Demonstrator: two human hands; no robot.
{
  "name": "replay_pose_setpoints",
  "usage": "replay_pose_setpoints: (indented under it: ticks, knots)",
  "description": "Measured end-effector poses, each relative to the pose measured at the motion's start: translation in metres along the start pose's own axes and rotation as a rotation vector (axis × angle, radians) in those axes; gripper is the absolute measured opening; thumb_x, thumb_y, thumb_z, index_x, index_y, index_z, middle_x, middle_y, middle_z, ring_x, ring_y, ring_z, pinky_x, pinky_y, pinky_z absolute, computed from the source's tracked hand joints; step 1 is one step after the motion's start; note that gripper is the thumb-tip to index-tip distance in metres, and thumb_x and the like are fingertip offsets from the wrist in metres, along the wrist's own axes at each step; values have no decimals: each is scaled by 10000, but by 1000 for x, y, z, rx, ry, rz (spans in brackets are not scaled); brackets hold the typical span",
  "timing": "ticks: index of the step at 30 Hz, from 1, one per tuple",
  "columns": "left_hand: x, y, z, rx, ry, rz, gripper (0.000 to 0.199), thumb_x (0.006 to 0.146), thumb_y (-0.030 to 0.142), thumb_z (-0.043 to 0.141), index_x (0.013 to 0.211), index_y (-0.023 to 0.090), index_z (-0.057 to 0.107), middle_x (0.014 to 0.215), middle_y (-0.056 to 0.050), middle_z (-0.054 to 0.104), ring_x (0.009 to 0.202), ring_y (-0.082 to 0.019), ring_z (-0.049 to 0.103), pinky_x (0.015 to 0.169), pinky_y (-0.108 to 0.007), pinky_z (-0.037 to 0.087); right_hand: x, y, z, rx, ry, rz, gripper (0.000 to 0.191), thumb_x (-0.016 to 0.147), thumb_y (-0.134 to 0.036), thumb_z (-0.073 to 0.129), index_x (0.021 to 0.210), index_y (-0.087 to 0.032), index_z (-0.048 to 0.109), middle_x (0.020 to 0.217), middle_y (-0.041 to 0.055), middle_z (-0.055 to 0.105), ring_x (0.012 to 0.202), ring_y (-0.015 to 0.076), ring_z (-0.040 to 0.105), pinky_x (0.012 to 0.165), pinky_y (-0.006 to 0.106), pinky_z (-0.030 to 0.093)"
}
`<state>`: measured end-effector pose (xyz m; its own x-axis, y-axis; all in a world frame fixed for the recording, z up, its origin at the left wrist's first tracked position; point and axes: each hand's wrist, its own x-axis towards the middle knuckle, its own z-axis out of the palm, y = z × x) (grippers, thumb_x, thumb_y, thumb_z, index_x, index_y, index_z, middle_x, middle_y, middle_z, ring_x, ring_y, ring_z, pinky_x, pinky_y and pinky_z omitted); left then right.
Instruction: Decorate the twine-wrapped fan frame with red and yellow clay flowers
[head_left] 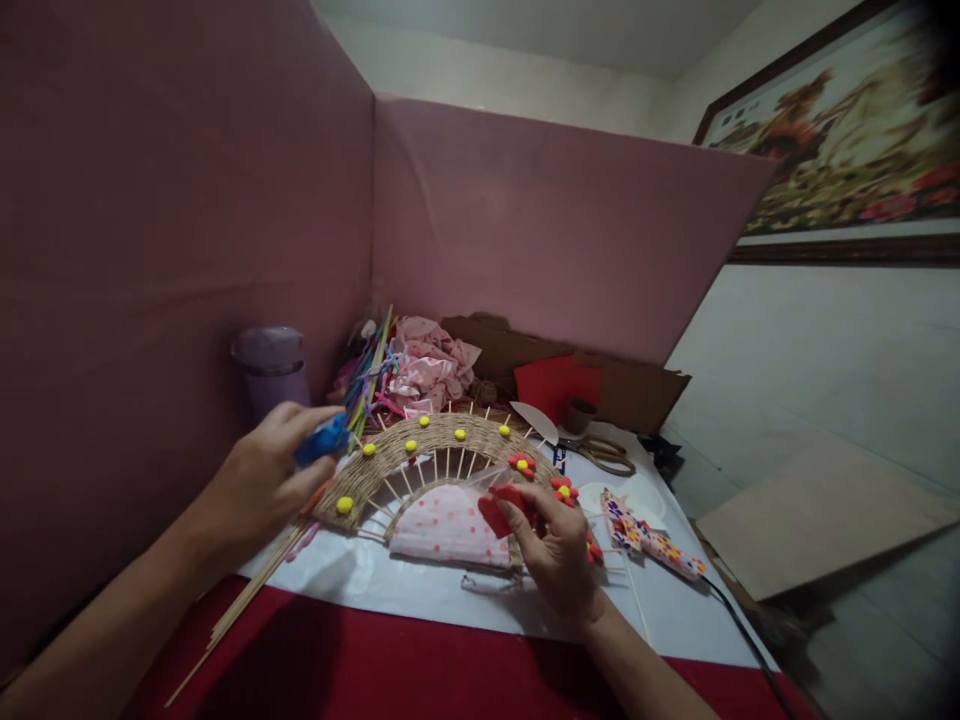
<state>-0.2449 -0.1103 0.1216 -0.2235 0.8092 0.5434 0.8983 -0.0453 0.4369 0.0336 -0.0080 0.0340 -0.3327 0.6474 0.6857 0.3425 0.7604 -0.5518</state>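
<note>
Both left hand (pixel 262 470) and right hand (pixel 559 545) are holding small bright pieces at a woven arch (pixel 435 432)

From where I'm standing, the person's left hand is pinching a blue object (pixel 322 440) between thumb and fingers, near the arch's left end; I can't tell what it is. The right hand is closing its thumb and fingers on a red piece (pixel 499 510), holding it in front of the arch's right side.

The arch is lying on a white cover (pixel 420 588), with yellow dots (pixel 369 450) sitting along its band and red flowers (pixel 522 465) lining its right side. Thin sticks are fanning between the band and a spotted half-round (pixel 446 525) in the middle.

Loose sticks (pixel 259 588) are resting on the left, below the left hand. Scissors (pixel 611 455) are lying behind on the right, and a flower-patterned tool (pixel 660 545) is trailing a black cord (pixel 739 625). A purple cup (pixel 277 385) is standing at the far left.
</note>
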Motion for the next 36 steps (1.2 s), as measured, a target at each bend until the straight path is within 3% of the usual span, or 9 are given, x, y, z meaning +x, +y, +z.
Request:
replay_pose_setpoints:
  ticks: [3,6,13,22,26,30,34,36]
  knots:
    - [36,8,12,-68,-12,26,495,717,401,502,1151,168,546,1013,-85,621,815,-222,578,711,-293,444,0,-2,-1,-1,-4,-17,140,838,-255,564,945,-201,637,819,41,689,648,151,613,599,268,486]
    - [71,11,37,-94,-98,-7,490,713,378,557,1168,200,515,949,-58,651,755,-203,584,670,-277,428,1,-3,0,-28,7,-45,129,835,-253,569,925,-203,645,805,41,692,675,160,623,613,277,486]
    - [150,20,96,-264,-36,18,352,670,267,617,1000,148,595,853,-53,652,738,-178,586,646,-258,421,0,-1,3,-42,6,-80,128,829,-251,573,929,-206,638,829,41,701,710,172,642,646,297,486]
    - [206,44,169,-255,-126,78,265,592,149,652,857,145,657,794,-53,669,746,-201,599,643,-260,428,2,0,1,-36,-21,-68,127,815,-219,581,930,-227,634,786,24,692,680,172,627,629,290,458]
    - [212,52,180,-264,-157,106,331,563,107,656,891,151,664,892,-80,678,868,-238,596,736,-280,431,2,3,5,14,42,27,112,806,-251,590,892,-208,647,725,17,676,607,153,593,597,269,453]
    - [194,66,169,-319,-177,158,405,612,133,626,1017,152,640,1059,-93,646,975,-226,569,794,-269,421,5,12,8,162,114,233,157,844,-306,541,829,-174,625,701,13,638,611,134,561,572,235,439]
    - [146,81,146,-391,-295,201,214,709,260,571,843,136,684,778,-48,686,721,-165,602,636,-237,436,8,20,11,295,163,322,214,856,-347,518,852,-151,605,751,23,626,679,137,557,607,226,437]
    - [115,85,133,-432,-348,191,235,736,328,543,741,137,679,638,-21,647,575,-129,552,525,-220,400,8,20,11,332,175,326,221,854,-353,522,848,-148,602,742,22,614,671,133,543,608,226,431]
